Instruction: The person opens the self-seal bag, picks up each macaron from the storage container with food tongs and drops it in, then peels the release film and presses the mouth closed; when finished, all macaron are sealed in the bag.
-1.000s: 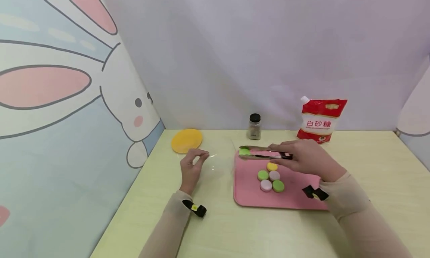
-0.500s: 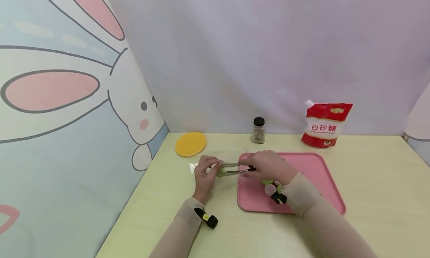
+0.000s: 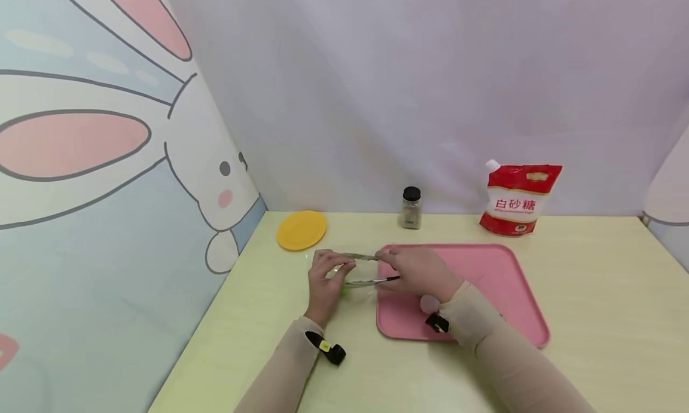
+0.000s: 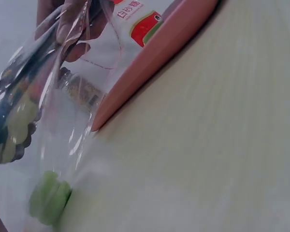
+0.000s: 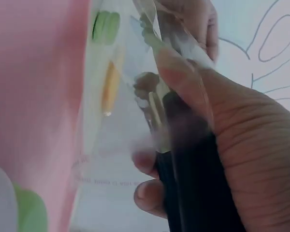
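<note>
My left hand (image 3: 325, 286) pinches the upper edge of a clear plastic bag (image 4: 79, 140). My right hand (image 3: 422, 274) grips metal tongs (image 3: 362, 283) by their black handles (image 5: 198, 179). The tongs reach into the bag, their arms spread apart. Low in the bag lies a green macaron (image 4: 49, 198), standing on edge and apart from the tongs; the right wrist view shows this macaron (image 5: 106, 27) through the film. Under my right wrist, a pale pink macaron (image 3: 429, 304) sits on the pink tray (image 3: 517, 293); my arm hides others.
A yellow plate (image 3: 301, 230) lies at the back left. A small black-lidded jar (image 3: 411, 208) stands behind the tray, and a red and white sugar pouch (image 3: 520, 199) at the back right. A wall closes off the left side.
My right hand has carried the tongs with a green macaron leftward from the tray into the bag. The tongs have spread and the macaron has come free. My left hand keeps its pinch.
</note>
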Demonstrator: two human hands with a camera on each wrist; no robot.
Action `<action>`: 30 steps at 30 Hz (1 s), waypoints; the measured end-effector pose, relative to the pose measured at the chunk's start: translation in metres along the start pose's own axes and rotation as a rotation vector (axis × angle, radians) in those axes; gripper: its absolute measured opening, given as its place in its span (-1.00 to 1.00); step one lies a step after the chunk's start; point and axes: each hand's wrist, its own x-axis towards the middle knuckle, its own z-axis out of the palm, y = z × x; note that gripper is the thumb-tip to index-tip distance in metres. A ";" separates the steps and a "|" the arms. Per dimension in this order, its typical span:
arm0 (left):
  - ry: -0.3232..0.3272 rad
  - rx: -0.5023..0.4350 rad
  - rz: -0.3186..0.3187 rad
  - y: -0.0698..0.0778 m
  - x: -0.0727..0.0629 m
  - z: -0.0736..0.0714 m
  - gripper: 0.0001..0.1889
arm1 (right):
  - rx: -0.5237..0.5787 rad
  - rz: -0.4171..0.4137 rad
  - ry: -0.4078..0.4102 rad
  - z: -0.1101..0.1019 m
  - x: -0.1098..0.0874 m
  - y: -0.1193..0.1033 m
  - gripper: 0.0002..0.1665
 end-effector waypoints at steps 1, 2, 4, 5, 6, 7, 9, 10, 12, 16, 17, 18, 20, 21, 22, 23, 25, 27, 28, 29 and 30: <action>-0.002 0.005 -0.021 0.002 0.001 -0.001 -0.85 | 0.011 0.017 -0.021 -0.003 -0.002 0.003 -0.28; -0.007 0.004 -0.041 0.004 0.001 -0.001 -0.86 | 0.031 0.034 -0.045 -0.006 -0.004 0.006 -0.26; -0.024 0.005 -0.084 0.009 0.001 -0.002 -0.89 | 0.082 0.068 -0.087 -0.014 -0.012 0.013 -0.23; -0.031 0.007 -0.104 0.010 0.000 -0.001 -0.90 | 0.100 0.086 -0.102 -0.018 -0.017 0.017 -0.19; -0.036 0.008 -0.125 0.010 -0.001 -0.001 -0.92 | 0.116 0.098 -0.106 -0.022 -0.023 0.022 -0.16; -0.041 0.010 -0.141 0.009 -0.002 0.000 -0.92 | 0.132 0.112 -0.110 -0.026 -0.031 0.028 -0.14; -0.046 0.016 -0.163 0.003 -0.006 0.002 -0.93 | 0.182 0.147 -0.115 -0.034 -0.046 0.038 -0.11; -0.046 0.020 -0.169 -0.001 -0.008 0.002 -0.93 | 0.196 0.170 -0.119 -0.038 -0.054 0.044 -0.10; -0.054 0.027 -0.176 -0.008 -0.010 0.002 -0.94 | 0.216 0.226 -0.127 -0.046 -0.070 0.055 -0.06; -0.073 0.037 -0.178 -0.015 -0.009 0.000 -0.94 | 0.251 0.322 -0.154 -0.058 -0.101 0.082 0.02; -0.077 0.035 -0.179 -0.015 -0.008 0.000 -0.94 | 0.256 0.336 -0.159 -0.060 -0.108 0.088 0.03; -0.079 0.035 -0.179 -0.016 -0.008 0.000 -0.94 | 0.265 0.345 -0.166 -0.063 -0.114 0.093 0.04; -0.080 0.032 -0.176 -0.016 -0.006 0.001 -0.94 | 0.280 0.366 -0.174 -0.067 -0.126 0.101 0.01; -0.080 0.035 -0.178 -0.016 -0.006 0.001 -0.94 | 0.283 0.370 -0.180 -0.069 -0.130 0.103 -0.01; -0.080 0.039 -0.181 -0.017 -0.006 0.001 -0.94 | 0.281 0.371 -0.188 -0.070 -0.134 0.105 -0.03; -0.080 0.044 -0.185 -0.016 -0.005 0.001 -0.94 | 0.278 0.378 -0.200 -0.070 -0.138 0.106 -0.07; -0.076 0.055 -0.187 -0.015 -0.005 0.002 -0.94 | 0.289 0.379 -0.218 -0.069 -0.142 0.107 -0.13; -0.070 0.069 -0.183 -0.012 -0.005 0.002 -0.93 | 0.296 0.373 -0.239 -0.066 -0.143 0.108 -0.17; -0.069 0.070 -0.177 -0.010 -0.005 0.002 -0.93 | 0.300 0.369 -0.246 -0.063 -0.143 0.108 -0.19; -0.068 0.070 -0.174 -0.008 -0.005 0.003 -0.93 | 0.305 0.363 -0.250 -0.060 -0.143 0.108 -0.19; -0.069 0.066 -0.172 -0.006 -0.005 0.003 -0.92 | 0.310 0.357 -0.254 -0.057 -0.142 0.108 -0.20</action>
